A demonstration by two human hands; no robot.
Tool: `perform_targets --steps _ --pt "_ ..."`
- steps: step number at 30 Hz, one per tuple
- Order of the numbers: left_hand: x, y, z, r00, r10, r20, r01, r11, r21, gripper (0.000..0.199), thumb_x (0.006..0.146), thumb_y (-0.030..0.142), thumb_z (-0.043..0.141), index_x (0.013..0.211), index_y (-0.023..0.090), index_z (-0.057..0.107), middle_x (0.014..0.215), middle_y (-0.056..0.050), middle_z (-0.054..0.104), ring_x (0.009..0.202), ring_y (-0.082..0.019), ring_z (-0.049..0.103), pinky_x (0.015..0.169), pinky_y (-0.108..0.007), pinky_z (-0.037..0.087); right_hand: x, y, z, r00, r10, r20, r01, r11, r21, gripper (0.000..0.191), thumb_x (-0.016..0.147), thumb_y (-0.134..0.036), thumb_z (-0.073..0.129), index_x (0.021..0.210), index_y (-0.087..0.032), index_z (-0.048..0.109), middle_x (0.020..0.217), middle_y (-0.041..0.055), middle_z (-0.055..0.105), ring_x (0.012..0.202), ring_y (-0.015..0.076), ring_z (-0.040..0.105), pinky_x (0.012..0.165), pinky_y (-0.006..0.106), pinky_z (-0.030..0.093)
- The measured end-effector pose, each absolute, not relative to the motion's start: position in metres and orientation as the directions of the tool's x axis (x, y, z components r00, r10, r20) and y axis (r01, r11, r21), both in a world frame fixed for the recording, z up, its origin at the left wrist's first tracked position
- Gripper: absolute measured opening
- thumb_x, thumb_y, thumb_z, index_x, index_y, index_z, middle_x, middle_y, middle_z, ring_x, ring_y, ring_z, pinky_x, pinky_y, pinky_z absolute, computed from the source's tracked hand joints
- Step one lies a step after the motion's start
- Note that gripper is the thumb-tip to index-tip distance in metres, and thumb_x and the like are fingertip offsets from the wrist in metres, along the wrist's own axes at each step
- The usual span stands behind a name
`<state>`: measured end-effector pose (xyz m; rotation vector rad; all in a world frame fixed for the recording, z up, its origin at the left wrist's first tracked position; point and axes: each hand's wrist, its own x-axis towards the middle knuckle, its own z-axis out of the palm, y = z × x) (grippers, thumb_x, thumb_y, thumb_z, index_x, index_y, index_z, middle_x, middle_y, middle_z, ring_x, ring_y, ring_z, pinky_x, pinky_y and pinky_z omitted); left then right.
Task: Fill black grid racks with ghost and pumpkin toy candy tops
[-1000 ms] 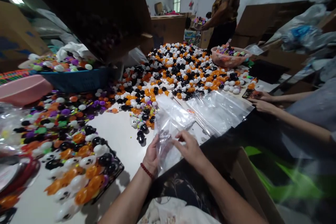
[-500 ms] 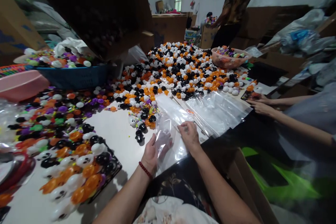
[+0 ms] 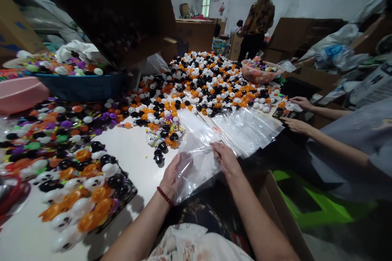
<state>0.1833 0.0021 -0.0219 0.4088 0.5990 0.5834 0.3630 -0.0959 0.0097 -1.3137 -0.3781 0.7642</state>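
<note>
partly veiled left hand (image 3: 170, 176), plainer right hand (image 3: 228, 159), both clamped on a clear bag (image 3: 196, 172)

No word, brand or number can be read. Blue printed patches (image 3: 21, 25) stand on the large brown cardboard box (image 3: 29, 36) at the far left and on the wide brown cardboard box (image 3: 199, 36) in the middle background, both illegible. A small red-orange mark (image 3: 216, 129) shows among the flat, clear plastic bags (image 3: 245, 130), and dark print marks the pale, flat-sided object (image 3: 372, 94) at the right edge, too blurred to decipher.
</note>
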Motion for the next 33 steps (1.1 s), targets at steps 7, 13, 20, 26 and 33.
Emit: perform_targets --steps 7,13,20,26,33 --pt "0.191 -0.005 -0.024 0.645 0.663 -0.379 -0.347 0.696 0.629 0.015 0.084 0.026 0.072 0.088 0.013 0.066 0.081 -0.005 0.071 0.068 -0.015 0.068 0.069 -0.03 0.06 0.379 -0.133 0.035 0.827 0.556 -0.088 -0.049 -0.085 -0.995 0.058 0.075 -0.076 0.061 0.061 -0.021 0.05 0.041 -0.0077 0.038 0.035 0.0064 0.031 0.034 0.021 0.022" --pt "0.194 -0.019 -0.002 0.5 0.817 -0.288 -0.364 0.5 0.786 0.023 0.08 0.026 0.076 0.1 0.018 0.067 0.104 -0.007 0.071 0.091 -0.015 0.067 0.074 -0.02 0.053 0.381 -0.15 0.052 0.824 0.566 -0.023 -0.028 0.001 -1.0 0.052 0.076 -0.067 0.069 0.085 -0.016 0.069 0.042 -0.0094 0.037 0.037 0.006 0.028 0.036 0.02 0.02" --pt "0.204 -0.048 0.01 0.686 0.694 -0.218 -0.17 0.445 0.879 0.033 0.061 0.012 0.085 0.092 0.016 0.073 0.085 -0.004 0.072 0.07 -0.016 0.062 0.064 -0.022 0.046 0.333 -0.145 0.092 0.578 0.814 -0.057 -0.386 0.211 -0.898 0.046 0.082 -0.061 0.066 0.103 -0.02 0.068 0.043 -0.0132 0.026 0.035 0.0046 0.015 0.034 0.018 0.018" --pt "0.194 -0.021 -0.006 0.605 0.73 -0.319 -0.25 0.555 0.793 0.028 0.07 0.033 0.082 0.067 0.015 0.06 0.06 0.003 0.057 0.052 -0.007 0.049 0.051 -0.018 0.038 0.367 -0.169 0.103 0.674 0.738 -0.008 -0.265 0.232 -0.936 0.042 0.081 -0.06 0.068 0.1 -0.022 0.067 0.043 -0.013 0.024 0.034 0.0059 0.012 0.034 0.02 0.015" --pt "0.19 -0.012 -0.011 0.544 0.733 -0.407 -0.303 0.624 0.72 0.028 0.072 0.027 0.078 0.065 0.015 0.053 0.056 0.002 0.056 0.049 -0.011 0.055 0.05 -0.022 0.049 0.429 -0.182 0.056 0.828 0.42 0.371 0.546 -0.455 -0.704 0.049 0.084 -0.059 0.059 0.1 -0.014 0.07 0.072 0.0073 0.063 0.067 0.0218 0.057 0.063 0.034 0.045"
